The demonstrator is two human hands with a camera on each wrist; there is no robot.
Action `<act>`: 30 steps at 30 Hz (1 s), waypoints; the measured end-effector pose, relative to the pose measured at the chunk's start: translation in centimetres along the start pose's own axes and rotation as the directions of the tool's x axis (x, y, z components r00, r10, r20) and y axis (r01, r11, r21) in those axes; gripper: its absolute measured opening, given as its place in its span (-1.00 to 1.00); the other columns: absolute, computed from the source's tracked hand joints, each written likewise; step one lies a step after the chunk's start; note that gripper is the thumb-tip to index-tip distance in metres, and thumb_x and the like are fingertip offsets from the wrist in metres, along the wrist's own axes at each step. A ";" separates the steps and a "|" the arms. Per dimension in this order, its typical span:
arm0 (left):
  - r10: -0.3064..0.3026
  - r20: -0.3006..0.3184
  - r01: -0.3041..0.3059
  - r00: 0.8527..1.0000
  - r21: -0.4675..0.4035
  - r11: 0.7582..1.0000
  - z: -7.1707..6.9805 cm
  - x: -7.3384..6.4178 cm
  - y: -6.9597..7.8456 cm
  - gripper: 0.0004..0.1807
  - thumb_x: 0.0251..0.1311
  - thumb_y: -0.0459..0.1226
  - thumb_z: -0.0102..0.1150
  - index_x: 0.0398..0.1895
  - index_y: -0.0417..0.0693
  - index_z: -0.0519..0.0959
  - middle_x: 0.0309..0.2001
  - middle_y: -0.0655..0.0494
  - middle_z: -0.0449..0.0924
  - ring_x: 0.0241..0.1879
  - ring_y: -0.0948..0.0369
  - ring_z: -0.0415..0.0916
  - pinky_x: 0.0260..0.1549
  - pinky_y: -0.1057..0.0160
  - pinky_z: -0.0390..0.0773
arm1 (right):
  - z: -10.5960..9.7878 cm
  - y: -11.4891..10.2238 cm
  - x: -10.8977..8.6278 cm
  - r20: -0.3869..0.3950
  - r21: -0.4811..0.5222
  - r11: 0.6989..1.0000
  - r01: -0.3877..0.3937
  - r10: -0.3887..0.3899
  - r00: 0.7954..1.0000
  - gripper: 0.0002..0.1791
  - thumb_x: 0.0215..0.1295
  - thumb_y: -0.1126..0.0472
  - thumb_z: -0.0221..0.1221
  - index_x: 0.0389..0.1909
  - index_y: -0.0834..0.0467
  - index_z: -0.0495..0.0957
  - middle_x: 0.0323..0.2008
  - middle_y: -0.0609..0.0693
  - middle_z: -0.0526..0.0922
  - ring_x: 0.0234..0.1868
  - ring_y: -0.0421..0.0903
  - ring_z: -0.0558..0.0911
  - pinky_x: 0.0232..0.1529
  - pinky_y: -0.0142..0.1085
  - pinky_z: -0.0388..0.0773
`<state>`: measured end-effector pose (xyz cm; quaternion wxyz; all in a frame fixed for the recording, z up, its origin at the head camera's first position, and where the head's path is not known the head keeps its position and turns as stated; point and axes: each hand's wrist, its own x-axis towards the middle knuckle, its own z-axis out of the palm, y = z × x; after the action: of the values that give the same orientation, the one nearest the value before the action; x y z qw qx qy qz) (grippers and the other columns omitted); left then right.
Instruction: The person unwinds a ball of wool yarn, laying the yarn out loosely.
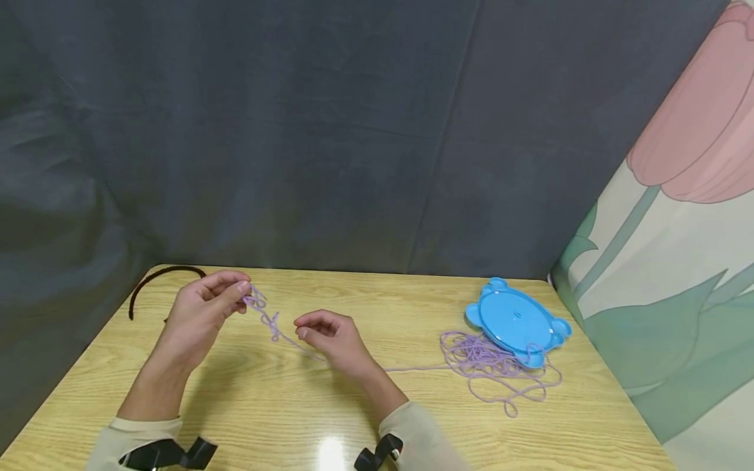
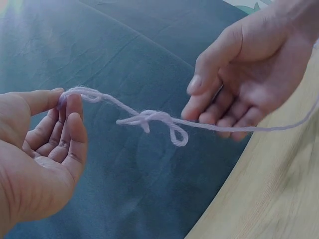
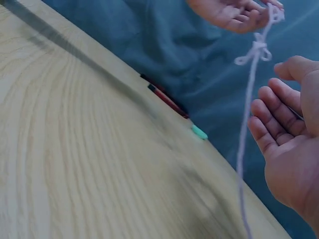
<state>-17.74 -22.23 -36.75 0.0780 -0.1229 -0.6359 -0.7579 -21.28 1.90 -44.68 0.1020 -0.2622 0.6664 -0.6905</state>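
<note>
Between thumb and index finger, my left hand [image 1: 197,317] pinches the looped end of a lilac yarn strand [image 2: 114,102] above the table. A bow-like knot [image 2: 154,117] with small loops and a short tail hangs along the strand, a little way from those fingertips. My right hand [image 1: 338,343] is beside the strand, thumb apart from its loosely bent fingers, gripping nothing. In the left wrist view the yarn runs close along the right fingers [image 2: 241,117]; whether it touches them I cannot tell. From there it stretches right to a tangled yarn pile [image 1: 480,353].
A blue plate-like piece [image 1: 512,317] with rounded knobs lies partly over the yarn pile at the right. A dark brown curved cord [image 1: 141,284] lies at the far left. Dark red sticks [image 3: 169,102] and a green piece [image 3: 199,132] lie by the table edge. A dark curtain [image 1: 294,131] hangs behind.
</note>
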 end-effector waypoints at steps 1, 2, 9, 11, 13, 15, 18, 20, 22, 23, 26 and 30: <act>0.000 0.001 0.000 1.000 -0.001 1.000 0.0 0.0 0.0 -0.89 0.45 -0.36 0.18 -0.14 -0.05 0.69 -0.27 0.24 0.70 -0.32 0.32 0.61 -0.28 0.40 0.63 | 0.3 0.0 0.1 0.011 -0.003 1.000 -0.008 0.008 1.000 -0.71 0.46 0.31 0.22 0.07 0.41 0.61 0.04 0.41 0.64 -0.16 -0.35 0.65 -0.08 -0.47 0.62; 0.000 0.001 0.000 1.000 0.000 1.000 0.0 0.0 0.0 -0.89 0.45 -0.36 0.18 -0.14 -0.04 0.69 -0.27 0.25 0.70 -0.32 0.32 0.61 -0.28 0.40 0.63 | 0.7 0.1 0.2 0.024 -0.002 1.000 -0.017 0.018 1.000 -0.72 0.45 0.30 0.23 0.07 0.39 0.63 0.05 0.41 0.64 -0.17 -0.36 0.64 -0.11 -0.49 0.60; 0.008 0.000 -0.008 1.000 0.000 1.000 0.1 0.0 0.1 -0.89 0.46 -0.36 0.17 -0.15 -0.04 0.69 -0.28 0.25 0.71 -0.32 0.34 0.61 -0.27 0.41 0.63 | 1.7 0.2 0.1 0.096 0.014 0.999 -0.037 0.036 0.995 -0.75 0.44 0.32 0.23 0.01 0.40 0.64 -0.02 0.47 0.67 -0.23 -0.36 0.64 -0.12 -0.47 0.61; 0.010 0.000 -0.010 1.000 -0.003 1.000 0.1 0.0 0.1 -0.88 0.46 -0.37 0.17 -0.15 -0.04 0.69 -0.28 0.25 0.71 -0.32 0.34 0.62 -0.27 0.41 0.63 | 1.6 0.3 -0.1 0.097 0.027 0.999 -0.036 0.033 0.995 -0.75 0.45 0.32 0.22 0.00 0.43 0.64 -0.04 0.50 0.66 -0.25 -0.34 0.65 -0.11 -0.45 0.63; 0.012 -0.002 -0.012 1.000 -0.004 1.000 0.1 0.1 0.1 -0.88 0.45 -0.37 0.18 -0.15 -0.04 0.69 -0.28 0.25 0.71 -0.32 0.34 0.62 -0.27 0.41 0.63 | 1.5 0.3 -0.2 0.093 0.042 0.999 -0.033 0.029 0.995 -0.75 0.46 0.33 0.21 -0.01 0.46 0.63 -0.05 0.52 0.65 -0.26 -0.32 0.65 -0.10 -0.43 0.64; 0.013 -0.004 -0.013 1.000 -0.003 1.000 0.1 0.1 0.1 -0.88 0.45 -0.37 0.18 -0.15 -0.04 0.70 -0.28 0.25 0.71 -0.32 0.34 0.62 -0.27 0.41 0.63 | 1.3 0.4 -0.3 0.086 0.055 0.998 -0.028 0.023 0.996 -0.75 0.47 0.33 0.21 -0.02 0.47 0.63 -0.06 0.50 0.67 -0.25 -0.29 0.66 -0.10 -0.43 0.65; 0.014 -0.006 -0.014 1.000 -0.007 1.000 0.0 0.1 0.0 -0.88 0.45 -0.38 0.18 -0.15 -0.04 0.70 -0.27 0.24 0.71 -0.32 0.34 0.61 -0.27 0.41 0.63 | 0.9 0.2 -0.5 0.068 0.052 0.998 -0.019 0.016 0.998 -0.75 0.46 0.32 0.22 -0.04 0.47 0.64 -0.16 0.31 0.74 -0.26 -0.28 0.66 -0.11 -0.41 0.65; 0.016 -0.005 -0.016 1.000 -0.009 1.000 0.0 0.0 0.0 -0.88 0.45 -0.38 0.18 -0.15 -0.04 0.70 -0.27 0.24 0.71 -0.32 0.34 0.62 -0.28 0.42 0.63 | 0.4 -0.1 -0.7 0.058 0.038 0.999 -0.010 0.007 0.998 -0.74 0.46 0.30 0.23 -0.06 0.46 0.64 -0.24 0.09 0.77 -0.28 -0.29 0.66 -0.11 -0.37 0.66; 0.019 -0.004 -0.019 1.000 -0.012 1.000 -0.1 0.0 0.0 -0.87 0.44 -0.39 0.18 -0.15 -0.04 0.70 -0.27 0.24 0.72 -0.32 0.34 0.62 -0.28 0.42 0.63 | -0.1 -0.4 -1.0 0.045 0.022 1.000 0.001 -0.002 0.999 -0.74 0.45 0.29 0.24 -0.07 0.47 0.64 -0.30 -0.12 0.74 -0.30 -0.30 0.65 -0.10 -0.33 0.66; 0.022 -0.003 -0.022 1.000 -0.013 1.000 -0.2 0.0 0.0 -0.87 0.44 -0.40 0.18 -0.15 -0.04 0.70 -0.27 0.24 0.72 -0.32 0.34 0.62 -0.28 0.42 0.63 | -0.4 -0.6 -1.1 0.039 0.016 1.000 0.006 -0.007 0.999 -0.73 0.46 0.28 0.24 -0.07 0.47 0.64 -0.31 -0.20 0.72 -0.30 -0.30 0.64 -0.10 -0.32 0.66; 0.029 0.000 -0.029 1.000 -0.012 1.000 -0.3 0.0 0.1 -0.86 0.44 -0.40 0.18 -0.14 -0.05 0.70 -0.27 0.24 0.72 -0.32 0.34 0.62 -0.28 0.42 0.63 | -1.5 -1.0 -1.5 0.018 0.001 1.000 0.021 -0.021 1.000 -0.72 0.46 0.27 0.24 -0.07 0.47 0.63 -0.32 -0.27 0.72 -0.30 -0.29 0.65 -0.11 -0.32 0.66; 0.035 -0.001 -0.035 0.999 -0.013 0.999 -0.3 -0.1 0.1 -0.86 0.44 -0.41 0.18 -0.13 -0.06 0.70 -0.27 0.23 0.72 -0.33 0.34 0.62 -0.29 0.43 0.63 | -3.0 -1.6 -1.9 -0.019 -0.001 1.000 0.024 -0.024 1.000 -0.71 0.46 0.25 0.24 -0.08 0.47 0.61 -0.31 -0.26 0.72 -0.28 -0.27 0.65 -0.11 -0.37 0.65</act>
<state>-17.66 -22.56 -36.69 0.0906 -0.1345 -0.6286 -0.7607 -20.83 5.63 -43.49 0.0872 -0.2635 0.6642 -0.6941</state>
